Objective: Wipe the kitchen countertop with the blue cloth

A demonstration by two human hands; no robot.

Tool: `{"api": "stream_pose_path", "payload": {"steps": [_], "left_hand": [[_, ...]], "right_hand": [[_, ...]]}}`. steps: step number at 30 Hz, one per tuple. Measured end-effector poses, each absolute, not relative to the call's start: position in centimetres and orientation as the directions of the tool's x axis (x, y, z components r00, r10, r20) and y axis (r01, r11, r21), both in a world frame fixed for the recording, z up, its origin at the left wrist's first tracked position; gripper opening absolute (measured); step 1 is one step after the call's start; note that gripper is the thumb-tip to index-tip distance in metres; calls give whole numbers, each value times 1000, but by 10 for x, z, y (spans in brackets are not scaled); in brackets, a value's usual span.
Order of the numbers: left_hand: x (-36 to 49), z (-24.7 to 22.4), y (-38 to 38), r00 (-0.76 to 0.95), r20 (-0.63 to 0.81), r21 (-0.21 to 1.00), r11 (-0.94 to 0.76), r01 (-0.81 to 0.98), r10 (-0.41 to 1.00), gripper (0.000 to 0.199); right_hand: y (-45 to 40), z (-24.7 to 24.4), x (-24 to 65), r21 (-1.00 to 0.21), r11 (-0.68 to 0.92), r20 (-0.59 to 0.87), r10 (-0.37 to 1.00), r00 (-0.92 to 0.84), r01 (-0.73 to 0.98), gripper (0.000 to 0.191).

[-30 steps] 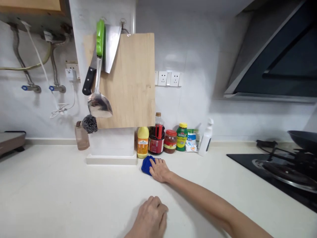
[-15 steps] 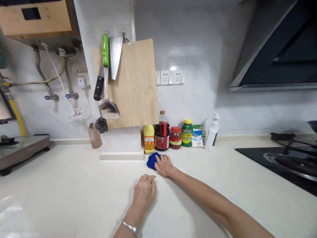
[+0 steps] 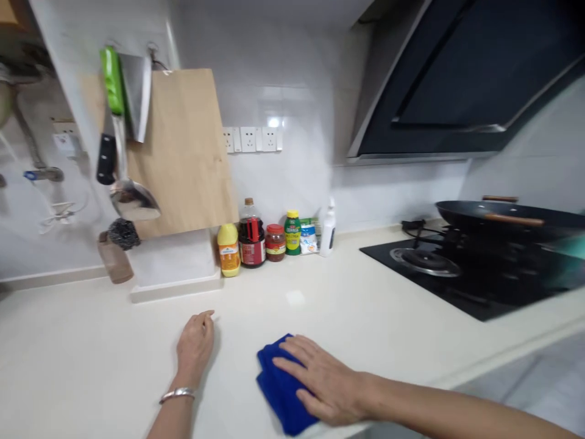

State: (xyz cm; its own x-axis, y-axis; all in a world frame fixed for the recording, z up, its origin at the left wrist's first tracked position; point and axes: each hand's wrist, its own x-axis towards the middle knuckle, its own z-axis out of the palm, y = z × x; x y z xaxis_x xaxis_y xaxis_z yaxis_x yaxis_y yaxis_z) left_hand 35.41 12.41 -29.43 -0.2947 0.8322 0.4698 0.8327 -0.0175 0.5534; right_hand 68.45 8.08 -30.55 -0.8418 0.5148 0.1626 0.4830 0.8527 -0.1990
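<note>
A folded blue cloth (image 3: pixel 281 390) lies on the white countertop (image 3: pixel 247 314) close to its front edge. My right hand (image 3: pixel 322 381) rests flat on the cloth, fingers spread and pointing left, covering its right part. Left of the cloth, my left hand (image 3: pixel 195 342) is on or just over the counter, with a silver bracelet at the wrist. Its fingers are curled together, and nothing shows in them.
Along the wall stand a yellow bottle (image 3: pixel 229 251), a dark sauce bottle (image 3: pixel 252 244), a red-lidded jar (image 3: pixel 275 244) and a white spray bottle (image 3: pixel 328 231). A cutting board (image 3: pixel 183 152) hangs at left. The black stove (image 3: pixel 475 292) holds a wok (image 3: pixel 466 213).
My right hand and the blue cloth have come from beside the bottles toward the counter's front edge. The view has turned right, showing more of the stove and the wok.
</note>
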Motion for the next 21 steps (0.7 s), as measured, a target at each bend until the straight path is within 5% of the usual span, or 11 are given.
{"api": "stream_pose_path", "payload": {"steps": [8,14,21], "left_hand": [[360,-278,122,-305,257,502,143,853,917,52],[351,-285,133,-271,142,443,184,877,952,49],[348,-294,140,-269,76,394,219,893,960,50]], "right_hand": [[92,-327,911,-117,388,179,914,-365,914,60],[143,-335,1013,16,103,190,976,-104,995,60],[243,-331,1012,74,-30,193,981,16,997,59]]}}
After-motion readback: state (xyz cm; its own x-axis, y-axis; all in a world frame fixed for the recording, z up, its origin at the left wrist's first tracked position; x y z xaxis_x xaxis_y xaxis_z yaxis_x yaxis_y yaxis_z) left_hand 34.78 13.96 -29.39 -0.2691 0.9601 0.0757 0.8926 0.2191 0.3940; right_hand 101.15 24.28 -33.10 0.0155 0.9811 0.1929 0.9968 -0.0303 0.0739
